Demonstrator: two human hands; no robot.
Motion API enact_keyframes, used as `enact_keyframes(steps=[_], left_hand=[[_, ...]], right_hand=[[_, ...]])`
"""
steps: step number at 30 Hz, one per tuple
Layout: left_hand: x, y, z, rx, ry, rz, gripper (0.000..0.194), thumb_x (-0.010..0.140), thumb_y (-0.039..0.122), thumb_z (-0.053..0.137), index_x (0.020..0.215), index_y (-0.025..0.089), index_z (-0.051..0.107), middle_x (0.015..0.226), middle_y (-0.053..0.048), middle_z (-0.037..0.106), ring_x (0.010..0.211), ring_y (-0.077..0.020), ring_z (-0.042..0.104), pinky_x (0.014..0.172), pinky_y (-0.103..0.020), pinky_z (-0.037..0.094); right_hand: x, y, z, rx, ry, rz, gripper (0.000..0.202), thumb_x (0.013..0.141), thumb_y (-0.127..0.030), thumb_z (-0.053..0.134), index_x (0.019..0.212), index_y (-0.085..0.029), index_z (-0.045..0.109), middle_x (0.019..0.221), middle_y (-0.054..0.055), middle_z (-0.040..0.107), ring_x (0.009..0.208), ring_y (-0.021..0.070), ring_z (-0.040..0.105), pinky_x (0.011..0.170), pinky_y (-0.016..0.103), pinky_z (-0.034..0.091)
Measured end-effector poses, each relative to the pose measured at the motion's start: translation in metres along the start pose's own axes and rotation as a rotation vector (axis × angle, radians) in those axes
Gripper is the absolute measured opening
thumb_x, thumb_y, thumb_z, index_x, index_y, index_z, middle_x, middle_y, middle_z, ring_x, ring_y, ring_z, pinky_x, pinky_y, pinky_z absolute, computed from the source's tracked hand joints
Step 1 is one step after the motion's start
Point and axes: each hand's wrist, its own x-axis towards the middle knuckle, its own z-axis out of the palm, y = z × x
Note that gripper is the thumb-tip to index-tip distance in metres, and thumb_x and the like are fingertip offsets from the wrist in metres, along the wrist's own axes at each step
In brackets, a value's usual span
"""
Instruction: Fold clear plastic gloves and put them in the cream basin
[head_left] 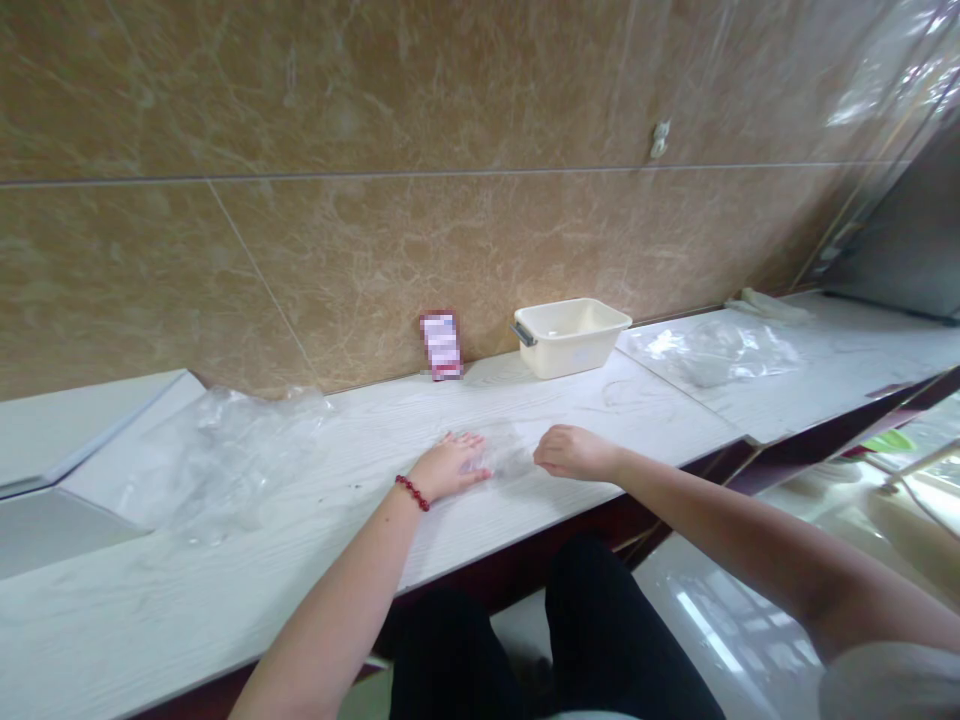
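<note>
A small clear plastic bag (508,448) lies on the white wood-grain counter (367,440) between my hands. My left hand (450,465), with a red bead bracelet (412,493) at the wrist, rests flat on its left part with the fingers spread. At the right edge of the bag, my right hand (574,453) is closed in a pinch on the film. How much of it is between the fingertips is hidden. Behind the hands stands a cream plastic bin (574,340) with a grey handle.
A phone-sized item (441,345), its face blurred, leans on the tiled wall (360,270). Crumpled clear plastic (232,450) lies at left beside a white open box (82,430). More clear plastic (720,350) lies at right, near a dark grey box-like object (900,210).
</note>
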Motion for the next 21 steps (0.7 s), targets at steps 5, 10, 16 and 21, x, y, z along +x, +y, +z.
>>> enact_keyframes(steps=[5, 10, 16, 21], left_hand=[[0.000, 0.044, 0.014, 0.093, 0.135, -0.112, 0.076, 0.070, 0.064, 0.029, 0.125, 0.012, 0.029, 0.129, -0.012, 0.034, 0.119, -0.0221, 0.027, 0.099, -0.041, 0.012], [0.001, 0.076, 0.033, 0.150, 0.185, -0.270, 0.065, 0.075, 0.051, 0.033, 0.122, 0.006, 0.033, 0.127, -0.015, 0.036, 0.119, -0.0241, 0.026, 0.098, -0.040, 0.016], [-0.002, 0.075, 0.037, 0.126, 0.175, -0.274, 0.059, 0.077, 0.047, 0.031, 0.121, 0.006, 0.035, 0.127, -0.015, 0.036, 0.119, -0.0242, 0.027, 0.098, -0.040, 0.019], [-0.003, 0.073, 0.036, 0.089, 0.142, -0.270, 0.059, 0.077, 0.046, 0.031, 0.121, 0.006, 0.033, 0.128, -0.015, 0.033, 0.119, -0.0247, 0.027, 0.097, -0.041, 0.020]], right_hand=[[0.007, 0.002, -0.008, -0.023, 0.079, 0.017, 0.018, 0.077, -0.019, 0.041, 0.084, -0.018, 0.058, 0.078, 0.004, 0.060, 0.080, 0.0132, 0.051, 0.073, 0.029, 0.038], [0.005, 0.006, -0.013, 0.010, 0.080, -0.035, 0.017, 0.076, -0.020, 0.043, 0.084, -0.019, 0.058, 0.080, 0.004, 0.060, 0.082, 0.0132, 0.050, 0.073, 0.028, 0.036], [-0.002, 0.009, -0.008, 0.037, 0.009, -0.142, 0.017, 0.077, -0.025, 0.044, 0.087, -0.020, 0.058, 0.086, 0.003, 0.060, 0.084, 0.0127, 0.049, 0.074, 0.029, 0.034], [-0.002, 0.008, 0.002, -0.004, -0.005, -0.146, 0.019, 0.080, -0.024, 0.040, 0.084, -0.019, 0.058, 0.083, 0.003, 0.060, 0.081, 0.0123, 0.049, 0.072, 0.028, 0.034]])
